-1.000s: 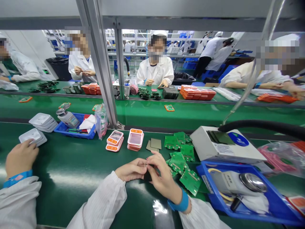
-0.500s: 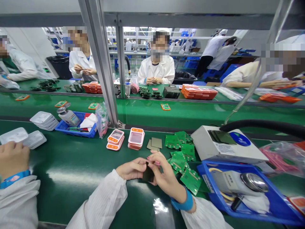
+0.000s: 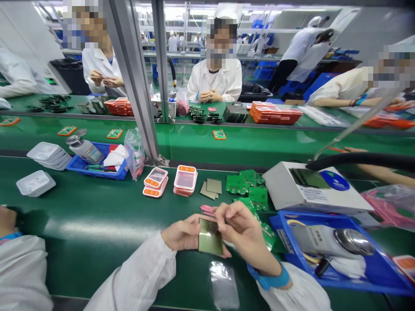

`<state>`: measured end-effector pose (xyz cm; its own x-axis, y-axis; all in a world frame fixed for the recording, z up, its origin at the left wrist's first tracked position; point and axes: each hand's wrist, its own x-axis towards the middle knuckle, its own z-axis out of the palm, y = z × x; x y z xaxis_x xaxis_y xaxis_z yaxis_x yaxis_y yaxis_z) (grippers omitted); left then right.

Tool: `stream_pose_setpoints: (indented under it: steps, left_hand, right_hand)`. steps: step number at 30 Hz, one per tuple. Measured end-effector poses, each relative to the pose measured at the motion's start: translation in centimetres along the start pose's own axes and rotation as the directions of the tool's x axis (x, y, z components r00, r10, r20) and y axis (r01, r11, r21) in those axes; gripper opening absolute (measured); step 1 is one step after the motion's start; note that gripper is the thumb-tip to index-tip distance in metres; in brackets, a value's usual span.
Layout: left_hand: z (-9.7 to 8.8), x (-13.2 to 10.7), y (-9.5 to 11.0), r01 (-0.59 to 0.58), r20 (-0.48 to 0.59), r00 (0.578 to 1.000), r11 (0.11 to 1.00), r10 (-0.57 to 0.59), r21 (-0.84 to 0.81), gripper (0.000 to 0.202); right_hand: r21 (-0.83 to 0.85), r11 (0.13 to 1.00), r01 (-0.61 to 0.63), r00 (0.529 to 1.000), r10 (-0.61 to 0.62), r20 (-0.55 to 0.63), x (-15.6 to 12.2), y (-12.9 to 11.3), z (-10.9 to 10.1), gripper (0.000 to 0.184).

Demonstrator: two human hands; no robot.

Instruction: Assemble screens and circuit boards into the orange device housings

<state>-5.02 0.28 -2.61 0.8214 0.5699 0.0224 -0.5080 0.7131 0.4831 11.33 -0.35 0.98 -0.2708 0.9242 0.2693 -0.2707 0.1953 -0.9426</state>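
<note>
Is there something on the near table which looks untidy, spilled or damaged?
The green rectangular circuit boards lie overlapping at mixed angles, unlike the neat right-hand stack of orange-and-white plastic frames. I see no spill or damage.

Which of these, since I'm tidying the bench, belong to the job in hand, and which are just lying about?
Seemingly in the job:
glossy rectangular panel, held by the left hand
green circuit boards
orange-and-white windowed covers
beige square panels

Probably just lying about:
clear plastic sheet
nearer blue tray with bottle
</note>
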Motion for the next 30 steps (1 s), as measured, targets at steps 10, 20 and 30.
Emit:
stream_pose_setpoints:
  steps: [10, 20, 30]
  left_hand:
    - [-0.2, -0.9, 0.6, 0.085, 0.085, 0.993, 0.996, -0.087, 0.018, 0.068]
    - [0.3, -0.9, 0.9, 0.208, 0.117, 0.971, 0.978, -0.207, -0.002, 0.077]
    - [0.0, -0.9, 0.9, 0.198, 0.123, 0.973, 0.98, -0.195, -0.008, 0.075]
  right_hand:
    - [0.177, 0.982, -0.059, 0.994, 0.042, 0.098, 0.2, -0.3, -1.6, 0.024]
    - [0.245, 0.961, -0.129, 0.984, 0.093, 0.153, 0.5, -0.4, -2.0, 0.027]
    - [0.272, 0.949, -0.162, 0.981, 0.124, 0.151, 0.6, -0.2, -2.3, 0.025]
